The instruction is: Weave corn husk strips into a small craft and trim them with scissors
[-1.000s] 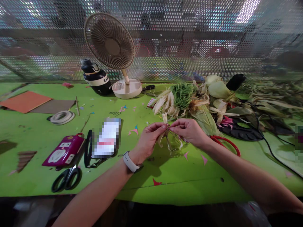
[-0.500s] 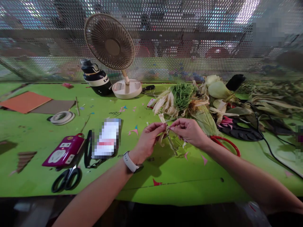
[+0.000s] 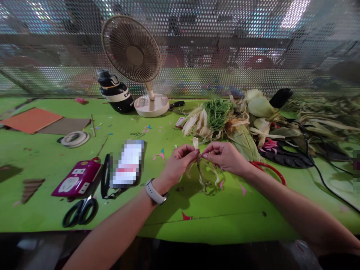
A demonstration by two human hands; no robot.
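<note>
Between my hands hangs a small bunch of dried corn husk strips (image 3: pixel 201 178), with a pale husk end sticking up above the fingers. My left hand (image 3: pixel 181 161), with a white-banded watch on its wrist, is closed in a pinch on the bunch's top. My right hand (image 3: pixel 223 156) pinches at the same spot from the right, its fingertips close to my left thumb. The exact bit under the right fingers is too small to make out. Just beyond lie a bundle of green strands (image 3: pixel 218 112) and pale husks (image 3: pixel 197 122).
A fan (image 3: pixel 152 105) and dark bottle (image 3: pixel 119 99) stand at the back by a perforated metal screen. Leftward lie a phone (image 3: pixel 128 165), purple pouch (image 3: pixel 77 178), scissors (image 3: pixel 81 213) and tape roll (image 3: pixel 75 139). On the right are red handles (image 3: pixel 274 170), a black palette (image 3: pixel 298 159), a cable and husk heaps.
My hands stay pinched at the bunch's top. The hanging husk strips have swung and spread rightward, and the upper husk end now stands more upright. The view has shifted slightly.
</note>
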